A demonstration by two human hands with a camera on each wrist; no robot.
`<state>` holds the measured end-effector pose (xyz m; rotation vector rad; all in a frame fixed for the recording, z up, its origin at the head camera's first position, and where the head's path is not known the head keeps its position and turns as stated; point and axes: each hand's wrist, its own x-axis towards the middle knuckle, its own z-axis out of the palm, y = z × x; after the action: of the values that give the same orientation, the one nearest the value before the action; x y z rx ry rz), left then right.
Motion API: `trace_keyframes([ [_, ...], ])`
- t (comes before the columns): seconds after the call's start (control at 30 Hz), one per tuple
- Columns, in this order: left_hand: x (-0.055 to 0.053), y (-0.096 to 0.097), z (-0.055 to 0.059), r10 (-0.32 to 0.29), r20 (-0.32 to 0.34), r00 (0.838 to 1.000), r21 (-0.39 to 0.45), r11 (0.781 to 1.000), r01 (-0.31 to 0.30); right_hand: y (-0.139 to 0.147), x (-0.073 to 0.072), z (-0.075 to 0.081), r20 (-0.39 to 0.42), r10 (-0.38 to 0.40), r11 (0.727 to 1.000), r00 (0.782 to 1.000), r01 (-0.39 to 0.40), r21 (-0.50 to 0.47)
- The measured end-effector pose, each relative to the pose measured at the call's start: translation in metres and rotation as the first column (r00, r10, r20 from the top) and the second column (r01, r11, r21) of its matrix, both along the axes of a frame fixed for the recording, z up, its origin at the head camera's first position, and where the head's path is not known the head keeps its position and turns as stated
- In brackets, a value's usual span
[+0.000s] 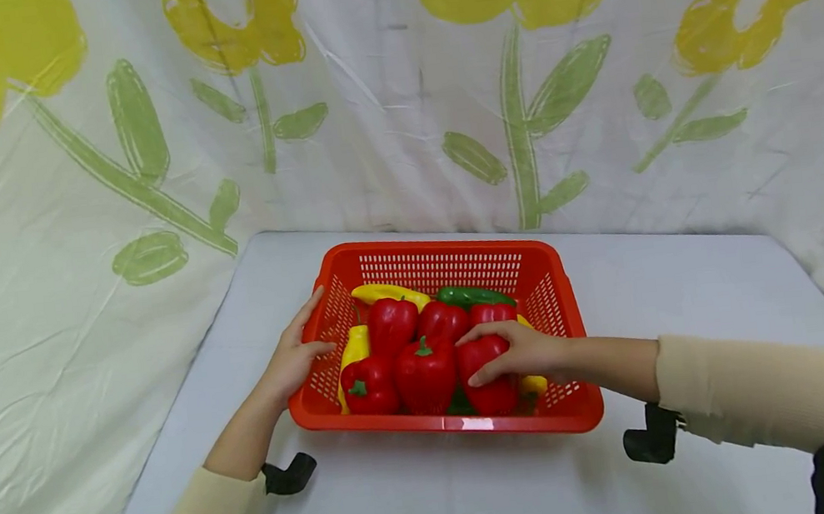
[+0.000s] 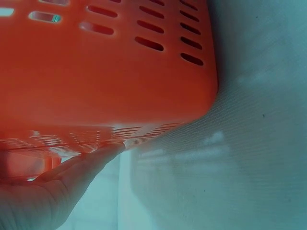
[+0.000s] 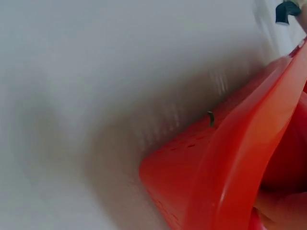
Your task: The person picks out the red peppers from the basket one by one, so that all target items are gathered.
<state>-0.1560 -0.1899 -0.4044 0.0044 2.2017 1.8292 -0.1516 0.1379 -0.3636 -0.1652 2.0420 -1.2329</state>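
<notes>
A slotted orange plastic basket [image 2: 91, 76] rises at close range, its near wall broken by rows of rounded slots [image 2: 149, 44] above a plain, smooth, curved corner. Through one slot shows a bit of green, too small to identify. The left wall runs steeply away, its perforations narrowed by the angle. Outside that wall, on the left, is the left hand [image 2: 57, 189], its visible fingers [image 2: 92, 159] extended along the plastic. The basket stands on a pale, finely textured tabletop [image 2: 240, 163], marked by light streaks [image 2: 206, 149] and small dark specks [image 2: 263, 115].
</notes>
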Motion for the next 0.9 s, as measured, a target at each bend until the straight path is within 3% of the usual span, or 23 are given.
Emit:
trace_keyframes([
  [0.37, 0.0, 0.002, 0.0, -0.001, 0.004, 1.0, 0.0, 1.0, 0.001, 0.008, -0.003, 0.001, -0.061, -0.01, 1.0, 0.998, 0.01, -0.01],
  [0.6, 0.0, 0.002, 0.001, 0.006, 0.005, 1.0, 0.004, 1.0, -0.007, 0.011, -0.002, 0.005, -0.085, 0.014, 0.997, 0.996, -0.02, -0.07],
  [0.9, 0.001, 0.002, 0.001, 0.002, -0.011, 1.0, -0.018, 1.0, -0.002, 0.022, -0.003, 0.011, -0.132, -0.02, 0.994, 0.991, 0.006, -0.108],
])
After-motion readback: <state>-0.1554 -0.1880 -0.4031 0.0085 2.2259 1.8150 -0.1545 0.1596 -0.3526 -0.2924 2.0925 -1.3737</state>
